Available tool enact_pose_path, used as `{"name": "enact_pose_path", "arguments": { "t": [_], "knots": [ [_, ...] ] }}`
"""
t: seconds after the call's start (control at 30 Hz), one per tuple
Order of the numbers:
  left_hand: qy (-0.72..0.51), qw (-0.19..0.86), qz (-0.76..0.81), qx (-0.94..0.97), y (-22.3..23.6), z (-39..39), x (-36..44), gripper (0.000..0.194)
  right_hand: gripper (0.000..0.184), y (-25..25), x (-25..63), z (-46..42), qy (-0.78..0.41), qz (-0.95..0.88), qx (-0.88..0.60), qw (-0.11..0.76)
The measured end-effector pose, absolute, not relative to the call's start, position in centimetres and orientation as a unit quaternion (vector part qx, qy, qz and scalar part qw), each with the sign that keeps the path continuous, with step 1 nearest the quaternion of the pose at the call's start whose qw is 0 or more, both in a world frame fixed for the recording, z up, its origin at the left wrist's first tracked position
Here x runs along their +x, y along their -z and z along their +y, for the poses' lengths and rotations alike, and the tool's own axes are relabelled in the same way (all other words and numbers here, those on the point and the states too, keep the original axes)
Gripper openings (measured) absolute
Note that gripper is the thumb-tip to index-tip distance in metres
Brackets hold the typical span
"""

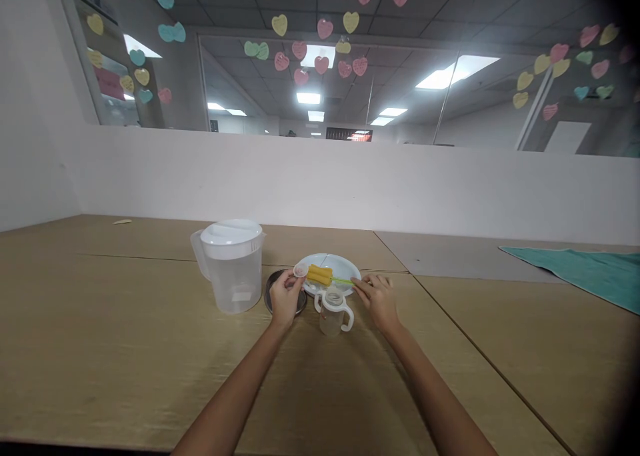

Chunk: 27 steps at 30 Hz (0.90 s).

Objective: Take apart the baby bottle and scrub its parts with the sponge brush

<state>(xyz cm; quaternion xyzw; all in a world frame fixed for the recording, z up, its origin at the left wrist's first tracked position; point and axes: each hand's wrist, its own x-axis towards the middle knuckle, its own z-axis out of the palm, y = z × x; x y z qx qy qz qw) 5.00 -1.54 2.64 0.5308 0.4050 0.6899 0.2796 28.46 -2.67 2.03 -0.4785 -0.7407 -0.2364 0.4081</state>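
Pinched in my left hand [285, 298] is a small round whitish piece [301, 270], too small to name surely. Its face meets or nearly meets the yellow sponge head of a bottle brush [319, 275]. My right hand [379, 299] grips the thin green handle of that brush, which lies level over a white plate [353, 269]. Between my hands, nearer to me, stands a clear baby bottle [331, 323] with two white side handles and its mouth uncovered. A dark round metal dish [269, 295] sits partly hidden behind my left hand.
To the left stands a clear lidded pitcher [235, 276]. A teal cloth [590, 269] lies at the right on the tan table [125, 349]. A small pale flat piece [122, 221] rests far left. A white wall with a window [320, 176] closes off the back.
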Motion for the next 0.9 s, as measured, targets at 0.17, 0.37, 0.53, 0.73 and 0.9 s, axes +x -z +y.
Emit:
{"name": "enact_pose_path", "arguments": {
  "t": [0.17,0.37,0.53,0.73,0.9],
  "knots": [
    [-0.689,0.324,0.398,0.512,-2.79,-1.61,5.22,0.032,0.026,-1.77,27.86,-2.85,0.188,-0.722,-0.485,0.457],
    [-0.702,0.311,0.396,0.503,-2.55,-1.11,4.96,0.030,0.017,-2.06,28.32,-2.81,0.212,-0.740,-0.499,0.398],
    [-0.704,0.296,0.401,0.507,-2.48,-0.97,4.86,0.030,0.017,-2.13,28.57,-2.78,0.207,-0.725,-0.511,0.412],
    [-0.702,0.282,0.409,0.511,-2.55,-1.02,4.79,0.032,0.016,-1.91,28.52,-2.65,0.181,-0.739,-0.520,0.387],
    [-0.705,0.270,0.413,0.509,-2.56,-0.92,4.69,0.032,0.018,-2.21,28.65,-2.81,0.111,-0.721,-0.521,0.443]
  ]
}}
